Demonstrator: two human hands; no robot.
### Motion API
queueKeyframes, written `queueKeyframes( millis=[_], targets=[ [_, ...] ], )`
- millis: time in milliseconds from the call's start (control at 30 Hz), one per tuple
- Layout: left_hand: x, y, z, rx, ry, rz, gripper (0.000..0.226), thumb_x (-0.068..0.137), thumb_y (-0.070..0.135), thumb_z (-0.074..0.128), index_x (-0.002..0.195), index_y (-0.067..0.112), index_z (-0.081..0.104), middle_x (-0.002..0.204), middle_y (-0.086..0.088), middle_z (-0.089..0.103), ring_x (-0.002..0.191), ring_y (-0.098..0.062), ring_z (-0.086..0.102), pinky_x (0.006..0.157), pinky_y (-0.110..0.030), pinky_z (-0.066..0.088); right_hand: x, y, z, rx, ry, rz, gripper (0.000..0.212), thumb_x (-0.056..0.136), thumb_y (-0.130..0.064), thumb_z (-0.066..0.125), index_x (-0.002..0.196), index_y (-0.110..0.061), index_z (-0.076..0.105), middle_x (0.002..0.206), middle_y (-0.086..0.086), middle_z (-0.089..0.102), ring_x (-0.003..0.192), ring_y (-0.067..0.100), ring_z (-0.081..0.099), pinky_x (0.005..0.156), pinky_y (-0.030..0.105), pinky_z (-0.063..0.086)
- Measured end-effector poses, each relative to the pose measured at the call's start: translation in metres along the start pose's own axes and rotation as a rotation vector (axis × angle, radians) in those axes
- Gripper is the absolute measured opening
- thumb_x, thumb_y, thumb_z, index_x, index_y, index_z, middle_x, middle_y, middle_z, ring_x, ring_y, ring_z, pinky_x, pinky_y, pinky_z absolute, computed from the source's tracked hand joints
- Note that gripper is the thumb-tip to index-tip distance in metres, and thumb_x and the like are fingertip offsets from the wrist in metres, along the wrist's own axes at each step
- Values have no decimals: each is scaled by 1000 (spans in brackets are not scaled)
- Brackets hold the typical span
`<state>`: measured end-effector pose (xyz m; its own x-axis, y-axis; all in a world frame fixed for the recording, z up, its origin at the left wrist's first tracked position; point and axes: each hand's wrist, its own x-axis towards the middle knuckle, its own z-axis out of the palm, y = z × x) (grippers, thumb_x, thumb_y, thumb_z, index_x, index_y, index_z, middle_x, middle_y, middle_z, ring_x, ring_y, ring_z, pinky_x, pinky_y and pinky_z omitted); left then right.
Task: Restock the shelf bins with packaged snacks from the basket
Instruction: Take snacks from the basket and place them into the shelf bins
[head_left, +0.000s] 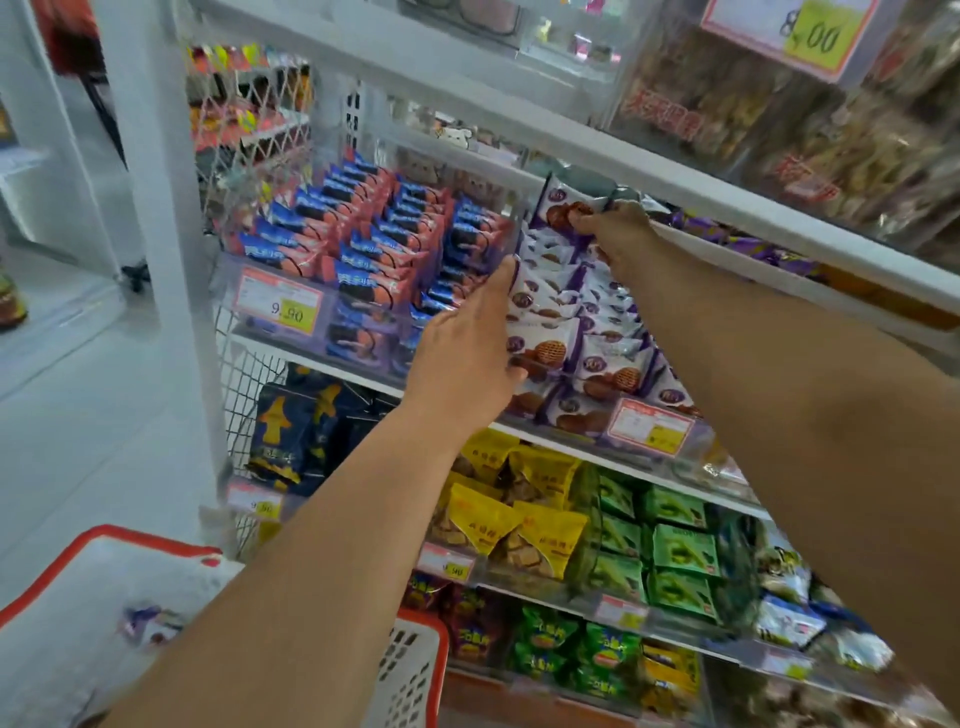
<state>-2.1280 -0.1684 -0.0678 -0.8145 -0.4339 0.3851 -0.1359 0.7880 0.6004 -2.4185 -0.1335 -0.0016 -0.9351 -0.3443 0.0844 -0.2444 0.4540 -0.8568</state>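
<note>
A clear shelf bin (670, 447) at mid height holds several white-and-purple cookie packets (602, 332). My left hand (467, 348) grips the left side of that stack, thumb on a front packet and fingers along its side. My right hand (613, 234) reaches to the back of the bin and pinches one cookie packet (558, 205) held upright there. The white basket with a red rim (415, 670) sits at the lower left, below my left forearm; one small purple-and-white packet (150, 623) lies in it.
A bin of blue-and-red packets (374, 249) stands left of the cookie bin. Lower shelves carry yellow (498, 514) and green packets (675, 551). The shelf above (727, 197) hangs close over my right hand. A white post (161, 208) and open floor lie to the left.
</note>
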Motion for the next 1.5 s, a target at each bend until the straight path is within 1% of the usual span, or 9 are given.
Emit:
queueKeyframes(
  millis=[167, 467, 767, 900, 1033, 1200, 1267, 1400, 1500],
  targets=[
    [1, 0, -1, 25, -21, -35, 108, 84, 33, 76, 157, 21, -2, 154, -1, 39, 132, -31, 44, 105, -36, 32, -4, -13, 14, -32, 33, -6, 24, 85, -26, 74, 100, -13, 60, 101, 2, 59, 90, 16, 57, 79, 25, 46],
    [1, -2, -2, 53, -40, -46, 104, 85, 37, 74, 157, 16, 0, 145, -7, 50, 126, -32, 50, 104, -39, 36, 4, -5, 21, 35, 200, 39, 41, 83, -31, 76, 114, -15, 55, 104, 2, 63, 88, 18, 59, 75, 29, 47],
    [1, 1, -2, 78, -66, -31, 102, 84, 39, 74, 156, 14, 6, 148, -6, 46, 132, -31, 45, 109, -40, 32, -5, -1, 16, -60, 115, -1, 29, 83, -35, 76, 106, -19, 68, 100, 0, 71, 91, 18, 68, 89, 33, 55],
    [1, 2, -2, 61, -65, -34, 98, 85, 37, 73, 155, 14, 9, 149, -6, 45, 133, -31, 45, 110, -41, 30, -30, -11, 1, -156, 64, 40, 52, 81, -45, 76, 119, -13, 63, 108, 0, 65, 94, 18, 62, 86, 27, 49],
    [4, 4, -2, 57, -78, -45, 97, 86, 38, 72, 155, 13, 9, 147, -8, 47, 132, -32, 45, 111, -39, 28, -82, -18, -18, -166, -71, 0, 55, 83, -43, 74, 124, -9, 63, 121, 3, 63, 101, 18, 58, 86, 30, 46],
    [4, 4, -16, -104, -229, -78, 96, 89, 37, 69, 157, 19, 4, 162, -1, 22, 148, -25, 20, 120, -35, 10, -169, -12, -31, -49, -172, -170, 32, 86, -33, 73, 114, -20, 64, 111, -5, 63, 103, 10, 60, 92, 30, 48],
    [-8, 2, -26, -213, -178, -64, 88, 94, 31, 64, 157, 25, 4, 164, 6, 10, 149, -15, 10, 123, -37, 9, -208, -10, -24, -47, -164, -266, 20, 88, -28, 72, 106, -25, 65, 104, -11, 65, 101, 9, 62, 95, 33, 51],
    [-76, -43, -43, -168, 167, -19, 51, 97, 18, 56, 146, 19, 40, 151, 1, 42, 138, -15, 37, 116, -42, 30, -296, -4, 4, 12, -251, -351, 12, 91, -26, 67, 98, -34, 62, 96, -24, 62, 92, -2, 60, 77, 16, 50],
    [-157, -109, -48, -142, 198, -299, 33, 93, 11, 59, 125, 15, 59, 124, -1, 61, 114, -19, 56, 97, -44, 48, -357, 21, 58, -19, -492, -296, 14, 90, -20, 69, 94, -31, 63, 92, -30, 61, 90, -6, 58, 75, 9, 43]
  ],
)
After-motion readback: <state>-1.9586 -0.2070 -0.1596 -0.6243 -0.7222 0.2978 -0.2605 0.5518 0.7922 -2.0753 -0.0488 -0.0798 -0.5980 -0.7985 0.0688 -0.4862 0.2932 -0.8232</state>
